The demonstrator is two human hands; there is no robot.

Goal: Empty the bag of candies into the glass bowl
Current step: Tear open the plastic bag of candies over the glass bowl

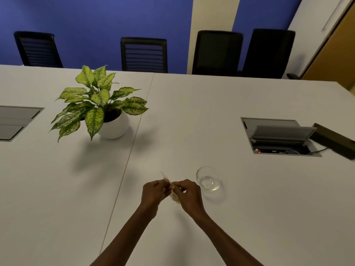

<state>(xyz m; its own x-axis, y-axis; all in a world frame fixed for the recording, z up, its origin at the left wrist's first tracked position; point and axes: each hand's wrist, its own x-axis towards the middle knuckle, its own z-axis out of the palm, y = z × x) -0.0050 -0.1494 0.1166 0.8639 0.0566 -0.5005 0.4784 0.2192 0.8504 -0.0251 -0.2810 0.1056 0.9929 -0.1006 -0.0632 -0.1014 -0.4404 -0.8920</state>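
Both hands [172,191] pinch the bag [173,196] just beside the glass bowl [209,179].

Two bare forearms — no sleeves, rings or watch.

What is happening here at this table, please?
A person holds a small clear bag of candies between both hands, the left hand and the right hand pinching its top, seemingly to open it. The glass bowl stands just to the right of the hands on the white table and looks empty, so no candies are poured yet. A potted plant stands farther back on the left, untouched.
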